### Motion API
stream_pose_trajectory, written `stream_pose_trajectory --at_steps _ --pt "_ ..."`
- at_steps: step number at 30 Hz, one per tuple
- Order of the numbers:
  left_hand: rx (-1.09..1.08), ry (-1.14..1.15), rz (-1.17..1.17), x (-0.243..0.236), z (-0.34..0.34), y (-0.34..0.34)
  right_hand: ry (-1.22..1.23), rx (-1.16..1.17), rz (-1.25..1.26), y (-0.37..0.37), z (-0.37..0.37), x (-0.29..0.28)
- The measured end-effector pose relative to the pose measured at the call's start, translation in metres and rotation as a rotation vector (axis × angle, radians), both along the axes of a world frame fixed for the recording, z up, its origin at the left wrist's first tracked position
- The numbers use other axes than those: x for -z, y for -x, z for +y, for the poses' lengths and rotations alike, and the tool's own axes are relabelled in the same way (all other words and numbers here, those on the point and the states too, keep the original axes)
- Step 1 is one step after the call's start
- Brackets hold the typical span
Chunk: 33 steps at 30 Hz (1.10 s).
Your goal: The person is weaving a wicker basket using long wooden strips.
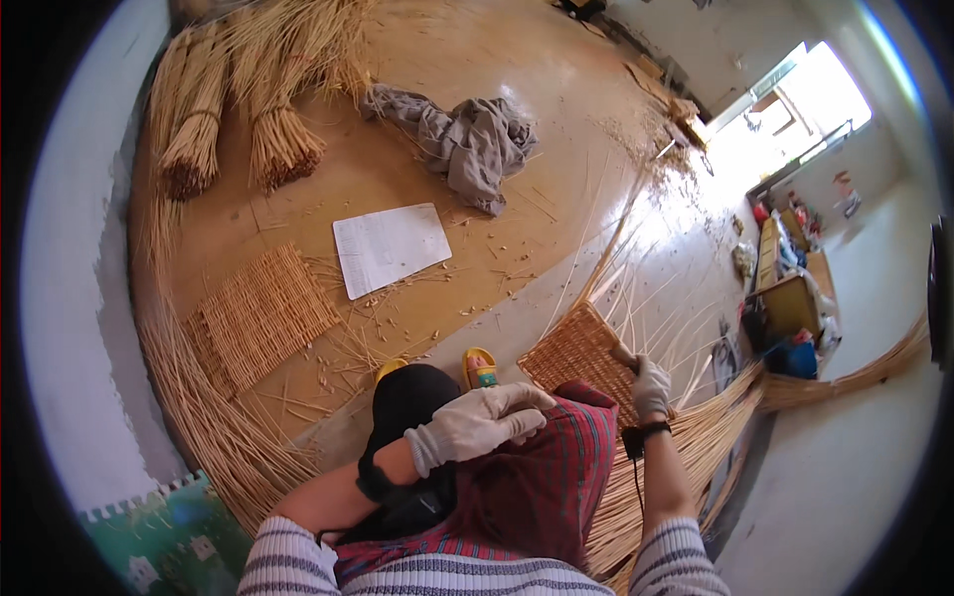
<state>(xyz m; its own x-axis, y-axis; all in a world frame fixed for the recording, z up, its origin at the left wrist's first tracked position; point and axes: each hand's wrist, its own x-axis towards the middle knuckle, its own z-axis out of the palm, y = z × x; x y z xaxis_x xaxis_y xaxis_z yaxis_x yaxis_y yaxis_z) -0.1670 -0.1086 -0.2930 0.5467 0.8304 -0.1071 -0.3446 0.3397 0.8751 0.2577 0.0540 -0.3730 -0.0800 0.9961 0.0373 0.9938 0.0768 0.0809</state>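
A woven wicker panel (568,350) leans against my lap, which is covered by a red plaid cloth (542,477); loose strands stick out from its far and right edges. My left hand (487,422), in a pale work glove, hovers over the cloth near the panel's lower left, fingers apart and nothing seen in them. At the panel's right side, my gloved right hand (651,387) is closed around a short brown wooden handle (624,358). The rest of that tool is hidden by the hand.
Another woven panel (263,316) lies on the floor at left, beside a white sheet (393,248). Tied wicker bundles (283,144) and a crumpled grey cloth (477,149) are farther off. Long loose canes (686,467) lie at my right; scraps litter the floor.
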Motion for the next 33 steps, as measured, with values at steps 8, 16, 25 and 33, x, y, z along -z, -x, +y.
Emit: stream_pose_trajectory --at_steps 8,16,25,33 --pt "-0.089 0.034 0.127 -0.004 0.004 0.032 0.071 -0.057 -0.036 0.019 0.052 0.006" --pt "-0.134 -0.215 0.424 -0.029 0.049 0.041 0.282 -0.235 0.419 0.184 0.138 -0.072" --pt "-0.048 -0.523 1.090 0.007 0.043 0.088 0.231 -0.720 -0.076 0.329 0.271 0.080" --pt "-0.005 -0.148 1.197 0.036 0.062 0.150 0.185 -0.446 -0.075 0.414 0.376 0.205"
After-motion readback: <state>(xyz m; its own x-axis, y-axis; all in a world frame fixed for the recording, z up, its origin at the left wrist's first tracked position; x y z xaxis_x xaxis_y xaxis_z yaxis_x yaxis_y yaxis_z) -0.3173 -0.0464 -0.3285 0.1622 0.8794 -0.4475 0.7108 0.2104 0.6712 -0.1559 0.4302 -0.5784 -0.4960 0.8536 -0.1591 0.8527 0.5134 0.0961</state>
